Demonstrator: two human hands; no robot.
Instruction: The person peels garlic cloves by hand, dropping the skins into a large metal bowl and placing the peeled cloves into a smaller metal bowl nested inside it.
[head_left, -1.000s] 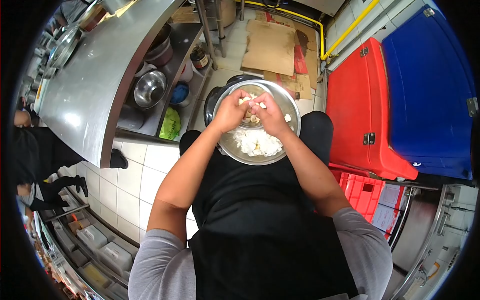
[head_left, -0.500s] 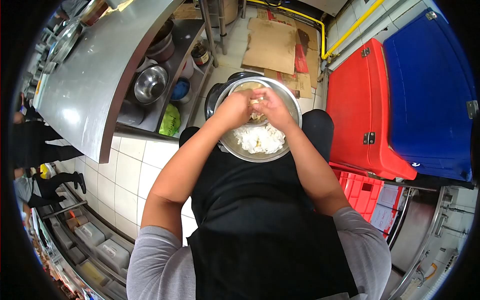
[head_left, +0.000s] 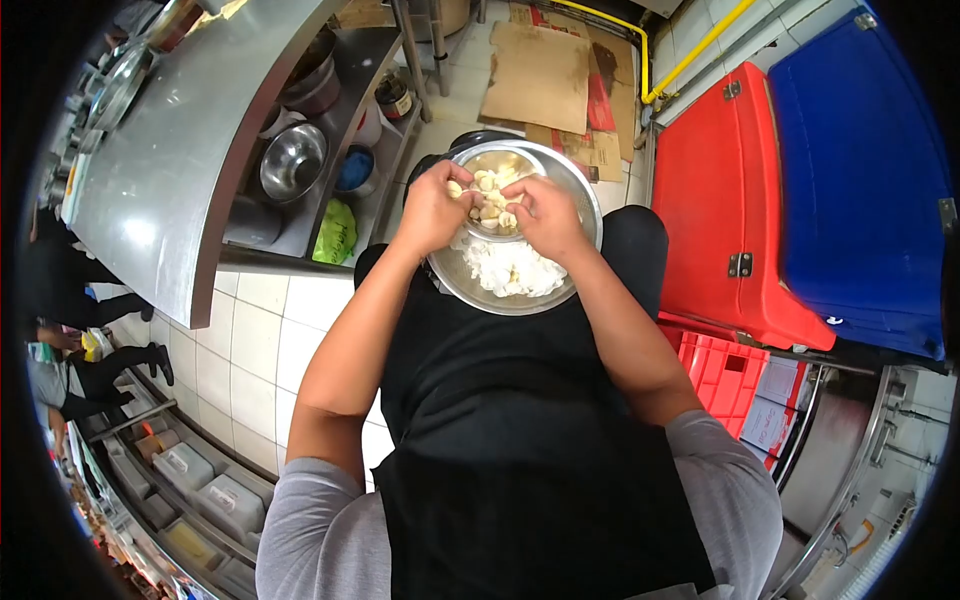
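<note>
A large steel bowl (head_left: 585, 200) rests on my lap. In its far part sits a smaller steel bowl (head_left: 497, 149) with pale garlic cloves (head_left: 490, 182) in it. White papery garlic skins (head_left: 515, 270) are heaped in the near part of the large bowl. Above the small bowl's left rim, my left hand (head_left: 434, 210) is closed, with a garlic clove (head_left: 455, 189) at its fingertips. Opposite it, my right hand (head_left: 548, 217) has its fingers bent into a pinch over the cloves; what lies between those fingertips is too small to make out.
On the left stands a steel counter (head_left: 180, 150), with a metal bowl (head_left: 293, 160) and a green bag (head_left: 336, 235) on its lower shelf. Red (head_left: 710, 200) and blue (head_left: 860, 190) lids are at the right. Cardboard (head_left: 537, 80) lies ahead. Other people (head_left: 75, 285) stand far left.
My hands, together over the small bowl before, have moved apart, the left one going left. The cloves in the bowl now show more, and a clove is visible at the left fingertips.
</note>
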